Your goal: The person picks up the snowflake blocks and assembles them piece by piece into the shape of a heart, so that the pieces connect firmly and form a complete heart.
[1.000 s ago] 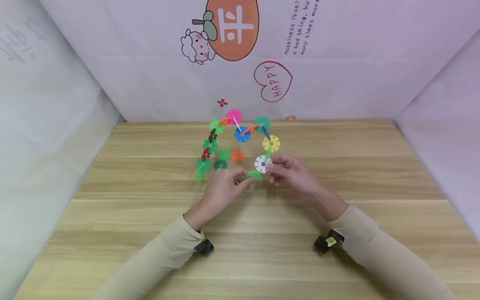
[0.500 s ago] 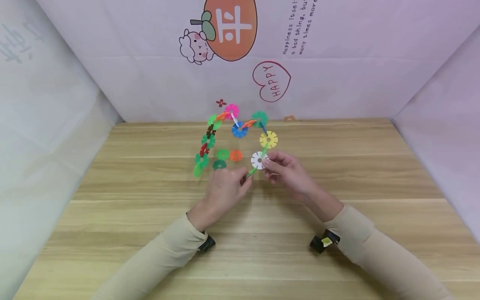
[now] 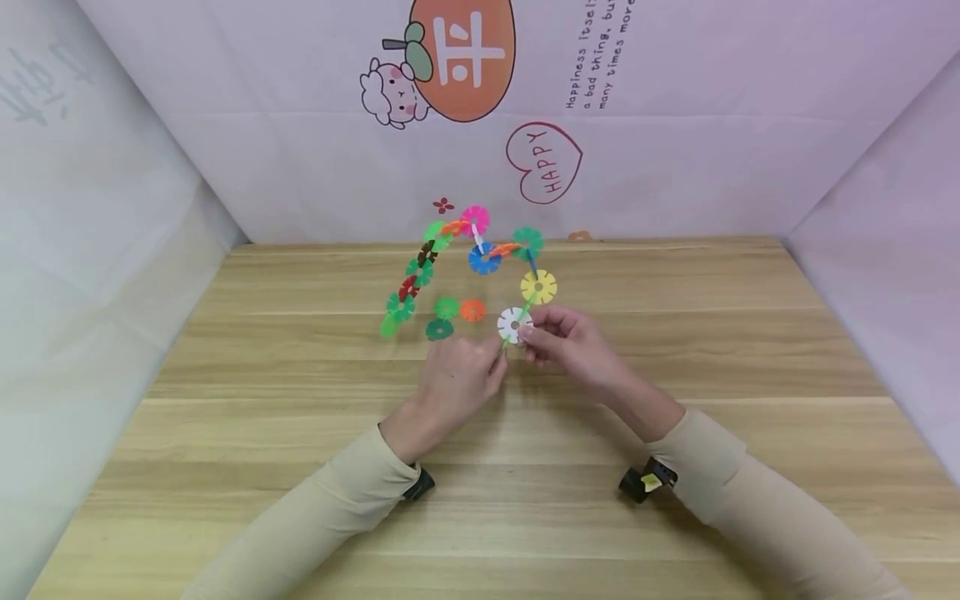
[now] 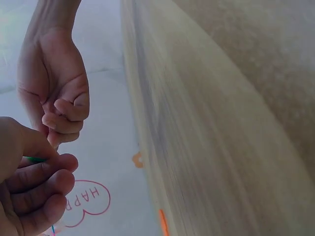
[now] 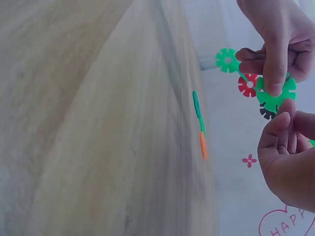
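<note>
A chain of slotted snowflake discs arches over the table, with a pink disc (image 3: 475, 221) at its top and a yellow disc (image 3: 538, 287) lower on the right. At its near right end my right hand (image 3: 573, 350) pinches a white disc (image 3: 512, 320) between thumb and fingers. My left hand (image 3: 461, 375) pinches a green disc (image 5: 268, 102) that stands edge-on against the white one in the head view. Both hands' fingertips are close together around this joint. The chain's other end, a light green disc (image 3: 388, 324), hangs free on the left.
Loose on the wooden table (image 3: 525, 517) lie a green disc (image 3: 447, 307), an orange disc (image 3: 472, 311) and a dark green disc (image 3: 439, 330), just beyond my left hand. White printed sheets (image 3: 300, 167) wall the back and sides.
The green disc in my left hand has turned from flat to edge-on and moved against the white disc. The chain's free left end has swung up and slightly left.
</note>
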A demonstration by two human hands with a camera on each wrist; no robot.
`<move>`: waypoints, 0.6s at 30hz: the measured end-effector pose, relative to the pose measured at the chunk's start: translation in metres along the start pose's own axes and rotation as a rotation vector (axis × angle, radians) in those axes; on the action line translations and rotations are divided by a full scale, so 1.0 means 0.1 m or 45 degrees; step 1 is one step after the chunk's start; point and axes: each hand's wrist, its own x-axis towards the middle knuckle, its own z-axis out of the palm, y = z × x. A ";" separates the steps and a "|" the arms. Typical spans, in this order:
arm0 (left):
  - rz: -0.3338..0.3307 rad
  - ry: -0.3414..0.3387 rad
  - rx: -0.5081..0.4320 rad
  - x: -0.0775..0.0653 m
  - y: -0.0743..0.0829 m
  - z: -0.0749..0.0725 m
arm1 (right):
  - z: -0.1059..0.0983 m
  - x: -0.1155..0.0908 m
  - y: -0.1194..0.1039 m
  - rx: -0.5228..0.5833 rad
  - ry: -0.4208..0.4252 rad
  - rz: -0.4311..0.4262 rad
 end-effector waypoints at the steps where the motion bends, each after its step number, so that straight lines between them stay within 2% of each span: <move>1: 0.009 0.003 0.002 0.00 0.00 0.00 | 0.00 0.00 0.00 -0.035 0.001 -0.012; 5: 0.033 -0.012 0.030 -0.01 0.00 0.00 | 0.02 -0.01 -0.01 -0.178 0.019 -0.052; 9: 0.025 -0.056 0.042 -0.01 0.01 -0.01 | 0.04 -0.02 0.00 -0.258 0.037 -0.082; 18: 0.024 -0.107 0.090 0.00 0.03 0.00 | 0.04 -0.03 0.00 -0.290 0.007 -0.094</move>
